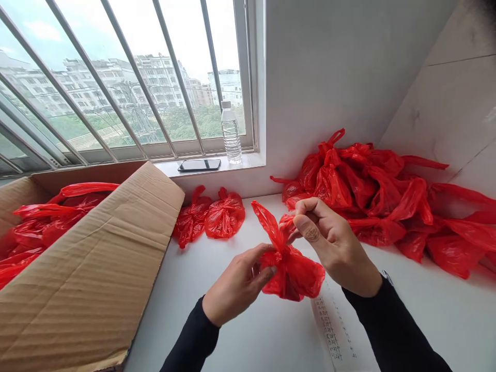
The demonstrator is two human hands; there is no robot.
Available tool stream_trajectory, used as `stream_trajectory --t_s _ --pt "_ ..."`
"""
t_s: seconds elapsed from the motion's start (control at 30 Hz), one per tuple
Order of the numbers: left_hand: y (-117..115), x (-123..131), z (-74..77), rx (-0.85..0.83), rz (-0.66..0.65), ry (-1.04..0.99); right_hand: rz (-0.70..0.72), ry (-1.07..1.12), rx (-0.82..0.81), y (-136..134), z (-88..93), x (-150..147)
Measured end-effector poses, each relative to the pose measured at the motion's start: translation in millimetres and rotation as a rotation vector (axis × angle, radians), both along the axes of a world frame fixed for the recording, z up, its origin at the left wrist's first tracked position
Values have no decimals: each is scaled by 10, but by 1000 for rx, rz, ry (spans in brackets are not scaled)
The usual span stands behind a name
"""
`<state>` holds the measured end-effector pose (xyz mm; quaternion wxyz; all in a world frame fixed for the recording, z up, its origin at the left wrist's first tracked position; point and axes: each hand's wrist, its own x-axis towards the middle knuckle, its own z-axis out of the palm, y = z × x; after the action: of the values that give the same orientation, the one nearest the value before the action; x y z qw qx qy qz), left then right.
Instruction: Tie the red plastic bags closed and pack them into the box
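Between my hands, over the white table, is a red plastic bag knotted near its top, with loose ends sticking up. The fingers of my left hand close around the knot from the left. My right hand pinches one of the upper ends between thumb and forefinger. What the bag contains cannot be made out. Beyond my hands, two small tied red bags rest by the wall.
An open cardboard box holding red bags stands at the left. A heap of red bags lies along the wall at right. On the sill are a phone and a water bottle. A handwritten paper lies on the table.
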<state>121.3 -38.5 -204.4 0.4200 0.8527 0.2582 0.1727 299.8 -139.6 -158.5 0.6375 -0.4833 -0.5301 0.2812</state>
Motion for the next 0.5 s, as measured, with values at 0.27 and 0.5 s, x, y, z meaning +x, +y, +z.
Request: stream_trajectory --t_s 0.27,0.5 --pt "15 3 179 -198 147 -247 -12 -115 -276 57 -83 105" --pt "49 -105 307 -258 210 -347 -30 -257 -280 124 -141 49"
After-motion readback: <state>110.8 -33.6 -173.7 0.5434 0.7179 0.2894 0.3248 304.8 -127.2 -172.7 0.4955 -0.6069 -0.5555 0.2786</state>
